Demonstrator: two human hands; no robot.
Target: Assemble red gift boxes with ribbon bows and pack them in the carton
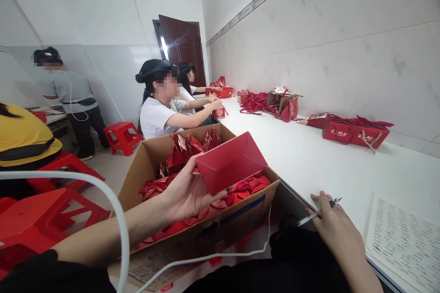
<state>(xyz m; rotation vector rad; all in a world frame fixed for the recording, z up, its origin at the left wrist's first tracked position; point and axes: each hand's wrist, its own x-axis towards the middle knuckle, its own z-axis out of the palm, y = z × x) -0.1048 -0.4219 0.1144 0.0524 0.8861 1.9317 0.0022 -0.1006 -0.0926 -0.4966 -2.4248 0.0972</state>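
Observation:
My left hand point(190, 192) holds a red paper gift box point(232, 160) over a large cardboard carton point(237, 215). The fingers lie behind the gift box and the thumb runs under its lower edge. Inside the carton are several red gift boxes with ribbons point(202, 139). Resting at the white table's edge, my right hand point(332, 222) has a pen point(316, 214) between its fingers, lying slantwise. To the right of that hand is a white sheet or pad covered with rows of small dark marks point(395, 240).
On the white table point(309, 165) lie red gift boxes point(355, 135), a heap of red ribbons point(254, 103) and an open box point(283, 105). Co-workers sit beyond the carton; one person point(160, 110) handles a small red box point(219, 112). Red stools point(37, 215) stand left; a white cable point(120, 219) crosses the foreground.

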